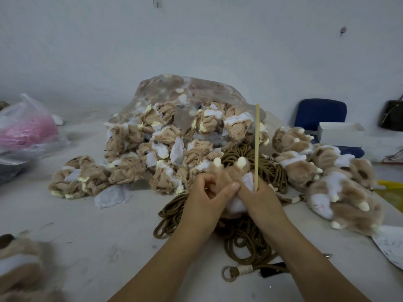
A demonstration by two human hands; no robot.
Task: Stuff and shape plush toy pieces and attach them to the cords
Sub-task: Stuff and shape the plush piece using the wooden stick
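Blurred plush pile (20, 267) cut by left edge, dark bag (392, 116) cropped right.

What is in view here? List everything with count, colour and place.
plush paw: one, tan with cream claws, held at centre
stick: one, pale wood, upright beside it
unstuffed pieces: many, tan and white, spilling from clear bag
stuffed paws: a pile, tan and white, right
cords: a heap, brown, beneath the held paw
plastic bag: one, pink contents, far left
chair: one, blue, back right
left hand: grips plush paw
right hand: grips stick
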